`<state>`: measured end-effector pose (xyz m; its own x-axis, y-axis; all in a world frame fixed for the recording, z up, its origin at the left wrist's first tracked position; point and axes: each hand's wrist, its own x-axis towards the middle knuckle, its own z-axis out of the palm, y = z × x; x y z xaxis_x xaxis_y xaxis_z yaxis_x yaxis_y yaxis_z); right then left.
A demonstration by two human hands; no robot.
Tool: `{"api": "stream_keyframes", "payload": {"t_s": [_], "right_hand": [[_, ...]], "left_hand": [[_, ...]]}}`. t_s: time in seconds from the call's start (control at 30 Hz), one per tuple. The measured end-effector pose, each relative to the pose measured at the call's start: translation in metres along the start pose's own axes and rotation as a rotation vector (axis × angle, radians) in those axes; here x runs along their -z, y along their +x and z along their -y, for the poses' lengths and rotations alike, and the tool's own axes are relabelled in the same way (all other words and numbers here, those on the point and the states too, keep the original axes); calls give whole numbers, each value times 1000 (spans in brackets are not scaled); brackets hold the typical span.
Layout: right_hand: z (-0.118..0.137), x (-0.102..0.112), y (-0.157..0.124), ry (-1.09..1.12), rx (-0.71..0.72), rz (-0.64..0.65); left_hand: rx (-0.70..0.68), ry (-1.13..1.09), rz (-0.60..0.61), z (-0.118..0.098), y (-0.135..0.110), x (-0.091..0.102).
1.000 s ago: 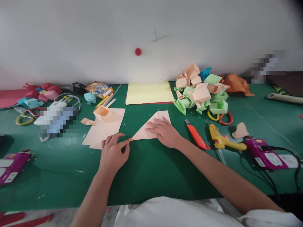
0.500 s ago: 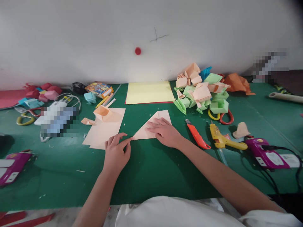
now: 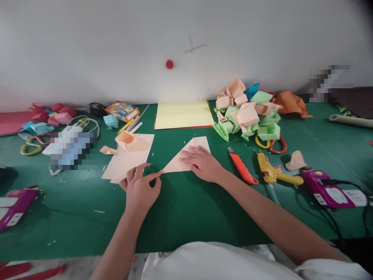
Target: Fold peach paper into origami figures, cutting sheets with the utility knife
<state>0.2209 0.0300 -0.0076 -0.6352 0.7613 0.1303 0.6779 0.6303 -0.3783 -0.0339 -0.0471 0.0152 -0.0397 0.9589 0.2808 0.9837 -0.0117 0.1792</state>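
A peach sheet of paper [image 3: 179, 160], folded slantwise to a point on its left, lies on the green table between my hands. My left hand [image 3: 142, 190] pinches that left tip between thumb and index finger, the other fingers raised and spread. Flat across the middle of the folded paper rests my right hand [image 3: 204, 165], its fingers stretched out and pressing down. To the left, more peach sheets [image 3: 131, 155] lie partly behind my left hand, with a small folded paper box [image 3: 126, 140] on top.
An orange utility knife [image 3: 241, 167], a yellow glue gun [image 3: 274, 171] and a purple power strip [image 3: 329, 186] lie on the right. Behind them is a heap of folded paper pieces [image 3: 247, 114]. Yellow sheets [image 3: 184, 114] lie by the wall; a blurred-out object [image 3: 74, 149] is left.
The fingers of my left hand have spread a little further left while thumb and index stay at the paper's tip. My right hand has hardly moved.
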Motion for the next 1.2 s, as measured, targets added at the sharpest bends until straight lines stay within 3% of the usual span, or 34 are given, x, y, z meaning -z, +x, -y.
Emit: {"api": "stream_keyframes", "payload": {"t_s": [0.27,0.5,0.67,0.93,1.2], "right_hand": [[-3,-3,-1,-32,10,4],[-5,-3,0,-34,31,30],[-3,-2,1,-38,15,29],[-1,0,1,-23,10,28],[1,2,1,-19,8,18]], "left_hand": [[-42,-16,-73,9,0,-4],[-278,-157,-177,10,2,-7],[-528,-163,-11,-9,-7,-16],[-386,19,170,-30,-18,-21],[-288,47,199,-38,-20,-12]]}}
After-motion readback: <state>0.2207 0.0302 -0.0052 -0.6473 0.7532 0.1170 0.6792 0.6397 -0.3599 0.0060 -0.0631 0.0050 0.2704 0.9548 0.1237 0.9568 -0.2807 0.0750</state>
